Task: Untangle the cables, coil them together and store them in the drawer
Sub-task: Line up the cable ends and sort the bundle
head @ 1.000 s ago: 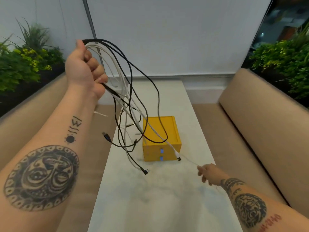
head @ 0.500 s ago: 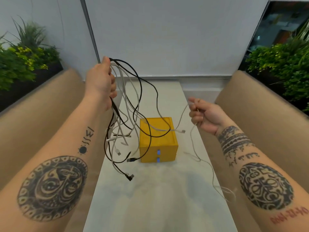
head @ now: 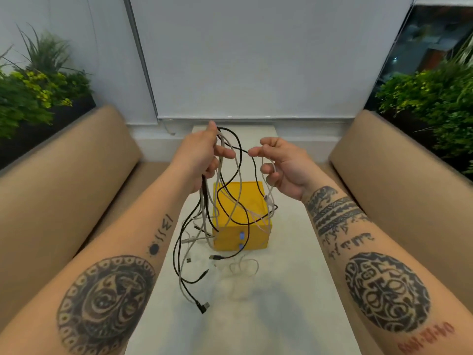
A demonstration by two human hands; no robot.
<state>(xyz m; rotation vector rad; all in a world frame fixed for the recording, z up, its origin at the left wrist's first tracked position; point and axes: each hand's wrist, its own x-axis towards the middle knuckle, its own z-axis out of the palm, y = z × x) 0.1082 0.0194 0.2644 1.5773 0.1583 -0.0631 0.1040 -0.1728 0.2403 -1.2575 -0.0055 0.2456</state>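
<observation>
Cables (head: 204, 198) hang in a loose black-and-white tangle from our left hand (head: 202, 155), which grasps the bunch near its top, above the yellow drawer box (head: 252, 238) on the counter (head: 294, 290). Several plug ends (head: 204, 307) trail onto the counter in front of the box and to its left. Our right hand (head: 284, 167) pinches a thin white cable (head: 270, 190) between thumb and forefinger, the other fingers curled round it, and its slack drops past the box toward the counter. We judge the step in hand to be freeing this one strand from the bunch. To do it well we hold the bunch high and steady with the left hand and draw the white strand gently sideways, following it toward its plug rather than tugging. A black loop (head: 236, 143) crosses between our hands, and a hard pull would likely cinch it into a knot. Both drawers look shut, so coiling and storing are not yet done.
</observation>
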